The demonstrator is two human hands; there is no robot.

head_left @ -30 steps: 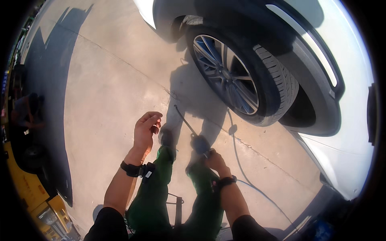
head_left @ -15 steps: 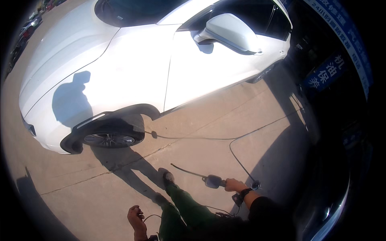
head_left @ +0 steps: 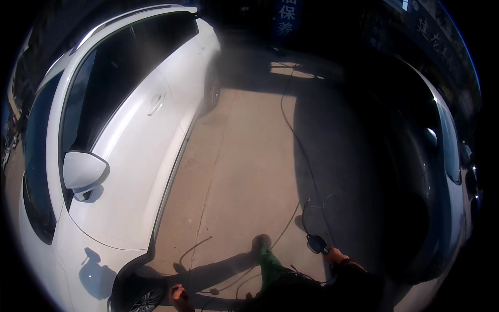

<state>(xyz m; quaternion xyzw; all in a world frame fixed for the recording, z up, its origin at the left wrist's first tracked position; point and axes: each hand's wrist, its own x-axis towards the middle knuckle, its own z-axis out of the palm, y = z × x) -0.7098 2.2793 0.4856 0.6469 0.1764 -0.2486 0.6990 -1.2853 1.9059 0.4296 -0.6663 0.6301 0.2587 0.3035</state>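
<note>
My right hand grips the handle of a tire inflator gauge with a dark, squarish head. A short dark hose sticks up from that head, its end free in the air. My left hand is low beside the front wheel of a white car, apart from it. Its fingers are curled, and whatever lies in them, if anything, is hidden.
The white car stands along the left, its side mirror jutting out. A dark car stands in shade on the right. A long air hose runs over the concrete. My shoe shows ahead.
My view has swung right, from the white car's front wheel toward the gap between the cars. The inflator gauge stays in my right hand, its short hose now pointing up and away.
</note>
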